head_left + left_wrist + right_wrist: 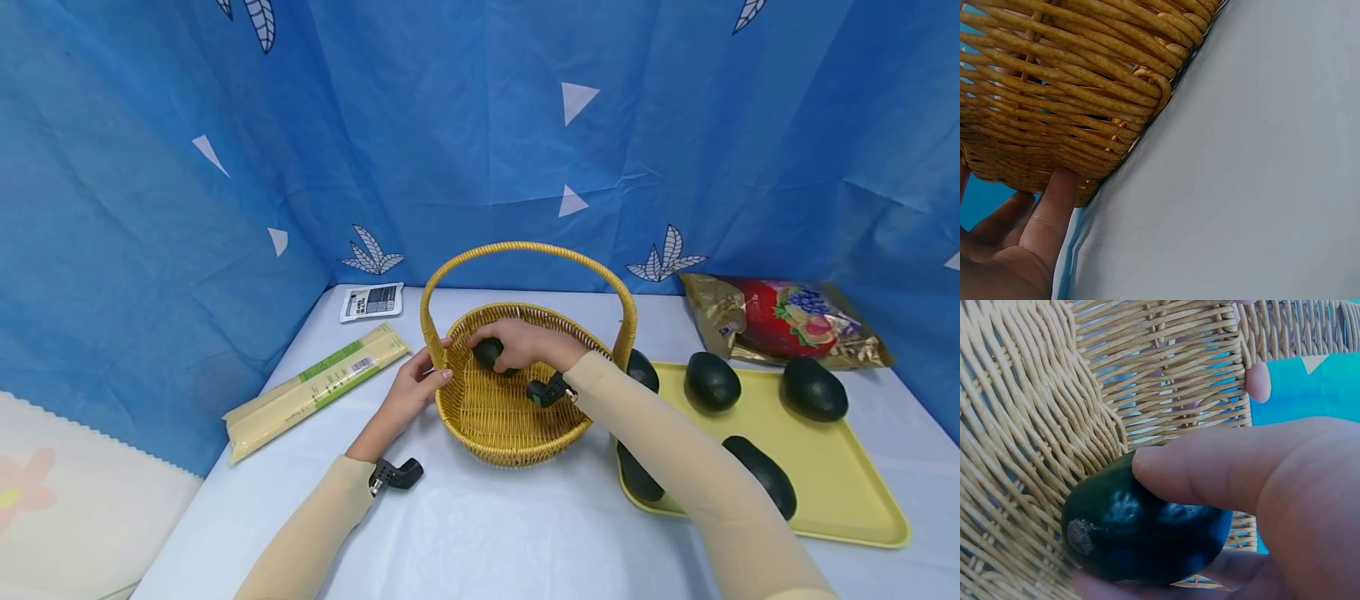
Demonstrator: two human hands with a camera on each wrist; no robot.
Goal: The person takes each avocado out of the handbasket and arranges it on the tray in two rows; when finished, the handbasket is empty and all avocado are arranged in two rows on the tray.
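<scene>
A golden wicker basket (517, 454) with a tall arched handle stands mid-table. Inside it, toward the back left, my right hand (528, 342) grips a dark green avocado (487, 353). The right wrist view shows thumb and fingers on opposite sides of the glossy avocado (1141, 525), its brown stem scar facing the basket floor. My left hand (416, 385) holds the basket's left side near the handle's foot. In the left wrist view, that hand's fingers (1054, 212) touch the woven wall (1085, 81); part of the grip is hidden.
To the right, a yellow tray (832, 492) bears several more avocados (712, 382), partly covered by my right arm. Behind it lies a gold and red packet (787, 321). On the left are a long noodle-like package (318, 390) and a small white pouch (372, 302). A blue curtain (480, 150) hangs behind.
</scene>
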